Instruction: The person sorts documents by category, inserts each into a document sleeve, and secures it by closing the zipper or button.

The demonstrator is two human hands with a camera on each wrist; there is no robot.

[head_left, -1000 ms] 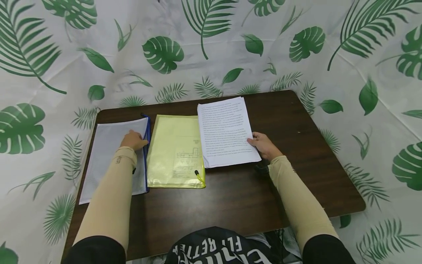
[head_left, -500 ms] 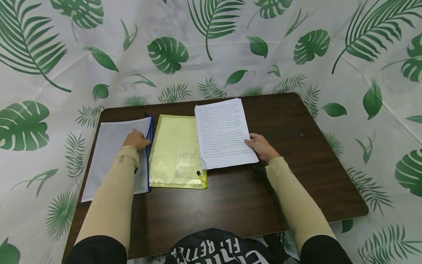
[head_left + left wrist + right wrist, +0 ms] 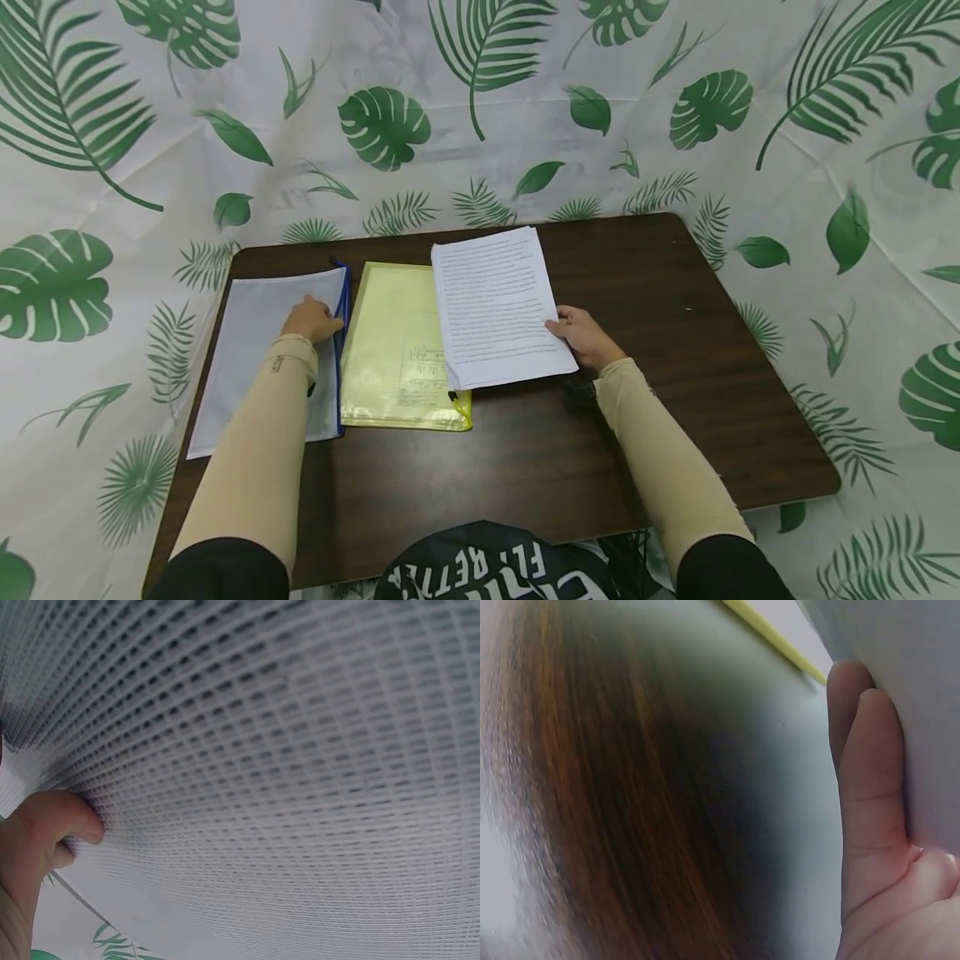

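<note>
Mesh pouch (image 3: 258, 358): 1 | yellow pouch (image 3: 397, 350): 1 | paper stack (image 3: 495, 307): 1

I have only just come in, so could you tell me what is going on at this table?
A person sits at a dark wooden table with papers and pouches. The left hand rests on a white mesh pouch by its blue zip edge. The right hand holds the right edge of a stack of printed sheets, which partly overlaps a yellow zip pouch lying between the two.
</note>
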